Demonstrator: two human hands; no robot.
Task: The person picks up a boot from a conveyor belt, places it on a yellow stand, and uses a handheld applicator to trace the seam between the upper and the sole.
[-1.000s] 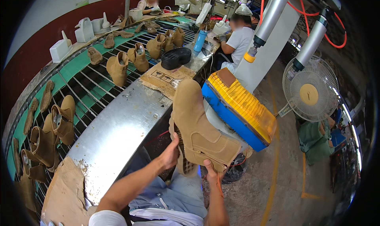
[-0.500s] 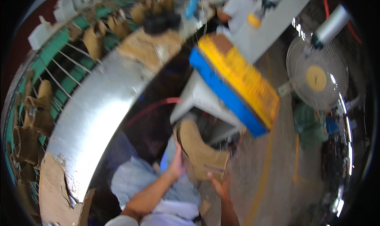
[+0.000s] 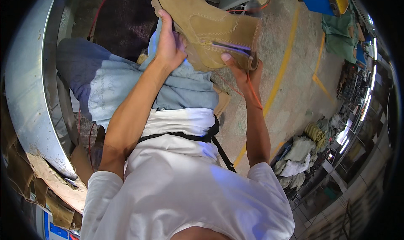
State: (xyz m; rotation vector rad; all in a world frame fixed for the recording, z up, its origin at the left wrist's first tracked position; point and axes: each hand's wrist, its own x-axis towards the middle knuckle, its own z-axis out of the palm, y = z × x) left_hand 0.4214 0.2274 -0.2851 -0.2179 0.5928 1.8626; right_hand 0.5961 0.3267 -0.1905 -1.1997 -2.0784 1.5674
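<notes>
A tan suede ankle boot (image 3: 210, 27) lies on its side across both hands at the top of the view, its shaft toward the right and its sole toward my left palm. My left hand (image 3: 171, 46) grips the sole edge, with the thumb up along it. At the shaft opening my right hand (image 3: 243, 72) pinches the rim, thumb on the outside below the side zipper (image 3: 231, 47). Part of that zipper gapes, showing dark and purplish inside. A thin orange cord (image 3: 252, 90) hangs by my right wrist. The toe runs out of the picture's top edge.
A curved metal table edge (image 3: 31, 80) stands at my left, with torn cardboard (image 3: 57, 177) at its near end. A blue and yellow machine part (image 3: 322, 0) shows at the upper right. Heaped cloth (image 3: 301, 156) lies at the right, beyond yellow floor lines (image 3: 286, 67).
My view has tilted down toward my lap, so the boot appears higher and larger. The fan and most of the rack have left the picture. Both hands still hold the boot.
</notes>
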